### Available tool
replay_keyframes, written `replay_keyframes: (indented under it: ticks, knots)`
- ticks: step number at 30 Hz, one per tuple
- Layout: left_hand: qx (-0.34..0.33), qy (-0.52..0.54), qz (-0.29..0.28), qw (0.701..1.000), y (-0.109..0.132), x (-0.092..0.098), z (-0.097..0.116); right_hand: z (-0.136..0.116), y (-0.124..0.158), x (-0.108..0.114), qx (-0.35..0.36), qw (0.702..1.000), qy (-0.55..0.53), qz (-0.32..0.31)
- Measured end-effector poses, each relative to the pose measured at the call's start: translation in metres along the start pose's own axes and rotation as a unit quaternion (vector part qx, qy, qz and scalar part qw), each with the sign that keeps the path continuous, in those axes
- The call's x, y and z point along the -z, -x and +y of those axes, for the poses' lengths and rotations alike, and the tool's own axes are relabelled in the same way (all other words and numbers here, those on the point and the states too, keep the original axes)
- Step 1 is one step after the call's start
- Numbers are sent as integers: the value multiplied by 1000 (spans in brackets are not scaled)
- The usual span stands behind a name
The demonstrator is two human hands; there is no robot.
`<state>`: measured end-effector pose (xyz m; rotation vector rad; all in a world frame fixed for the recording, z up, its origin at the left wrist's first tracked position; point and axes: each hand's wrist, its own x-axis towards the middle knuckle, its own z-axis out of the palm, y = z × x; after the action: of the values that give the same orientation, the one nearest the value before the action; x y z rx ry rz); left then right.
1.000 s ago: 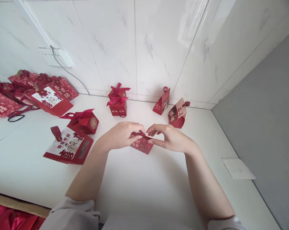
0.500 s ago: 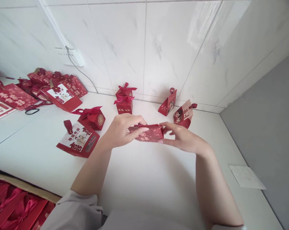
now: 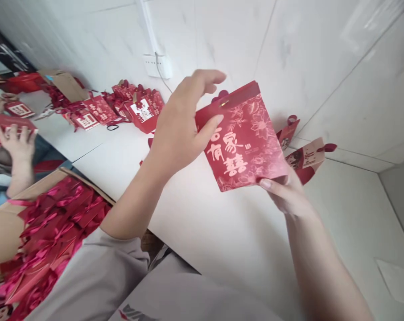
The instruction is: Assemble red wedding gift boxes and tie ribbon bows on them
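A red gift bag (image 3: 252, 138) with pale flower print and light lettering is held up over the white table, its printed face toward me. My right hand (image 3: 289, 191) grips its lower right corner, thumb in front and the other fingers behind. At the bag's upper left, my left hand (image 3: 185, 120) has its fingers apart, with the thumb over the front face near the top edge. A dark red ribbon loop (image 3: 221, 95) shows behind the bag's top. Whether the left thumb presses on the bag cannot be made out.
A cardboard box (image 3: 88, 186) of red ribboned boxes lies at lower left. Red packages (image 3: 143, 113) are heaped along the wall. Two small boxes (image 3: 305, 158) stand behind the bag on the right. Another person's hand (image 3: 16, 145) holds a red box at far left.
The view has swung left. The bag has been raised and turned so its printed face shows. My left hand has loosened its hold and spread its fingers; my right hand now grips the lower corner.
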<state>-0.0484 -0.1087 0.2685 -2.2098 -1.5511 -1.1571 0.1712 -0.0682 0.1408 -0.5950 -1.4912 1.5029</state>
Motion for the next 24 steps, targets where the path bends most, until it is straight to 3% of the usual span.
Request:
replay_keyframes:
  ticks: [3, 6, 8, 12, 16, 19, 21, 23, 24]
  knots:
    - [-25, -166, -132, 977, 30, 14, 11, 33, 3, -37, -108, 986, -126, -24]
    - [-59, -228, -283, 930, 92, 8, 25, 61, 15, -71, -195, 956, -218, -33]
    - [-70, -259, -315, 910, 138, -2, 32, 74, 28, -89, -252, 931, -264, -23]
    - [-73, -333, -282, 897, 202, -14, 31, 90, 58, -110, -340, 884, -307, -96]
    - [-91, -328, -297, 892, 223, 3, 17, 101, 82, -119, -373, 850, -315, -199]
    - [-86, -257, -316, 909, 230, 26, 3, 107, 89, -119, -372, 831, -325, -256]
    - [-34, -185, -296, 936, 235, 46, -6, 109, 89, -116, -360, 825, -315, -301]
    - [92, -140, -239, 956, 239, 74, -16, 112, 88, -112, -357, 821, -301, -329]
    - [176, -154, -208, 950, 242, 92, -22, 113, 88, -111, -359, 820, -297, -332]
